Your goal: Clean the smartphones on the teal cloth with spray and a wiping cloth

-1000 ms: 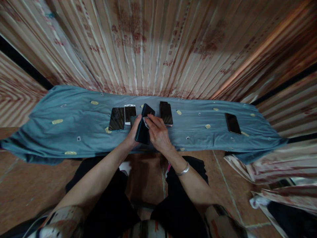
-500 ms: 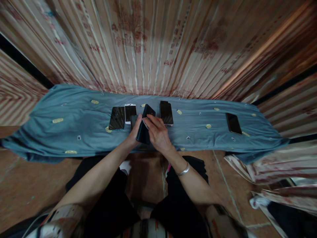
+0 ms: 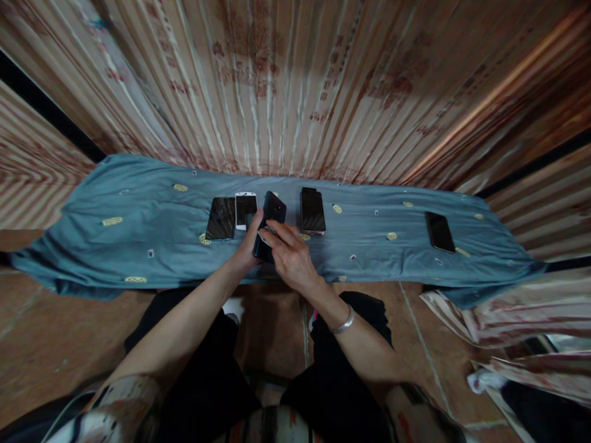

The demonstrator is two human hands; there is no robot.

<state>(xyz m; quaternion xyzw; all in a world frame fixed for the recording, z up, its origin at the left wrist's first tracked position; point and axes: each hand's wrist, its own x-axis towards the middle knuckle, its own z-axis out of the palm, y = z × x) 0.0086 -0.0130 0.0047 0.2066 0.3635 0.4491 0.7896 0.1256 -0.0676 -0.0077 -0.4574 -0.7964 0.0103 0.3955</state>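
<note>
Above the cloth, my left hand [image 3: 249, 245] grips a dark blue smartphone [image 3: 276, 208] by its left edge. The phone is tilted with its back, camera at the top, facing up. My right hand [image 3: 292, 253] lies over the phone's lower part, fingers bent together against it. A small pale edge shows under those fingertips; I cannot make out what it is. Left of my hands lie a black phone [image 3: 220, 218] and a white-framed phone [image 3: 245, 207], partly overlapped by something dark behind my thumb. To the right is a small stack of dark phones [image 3: 313, 211].
A blue-grey cloth [image 3: 364, 264] with yellow pineapple prints covers the long narrow surface. Another black phone [image 3: 439, 232] rests at its right side. A pleated, patterned curtain [image 3: 295, 92] hangs along the back. My knees and the tiled floor [image 3: 272, 326] are below the front edge.
My right hand has slid down and left across the phone's back. The phone is turned so that more of its back faces up. The view has shifted slightly.
</note>
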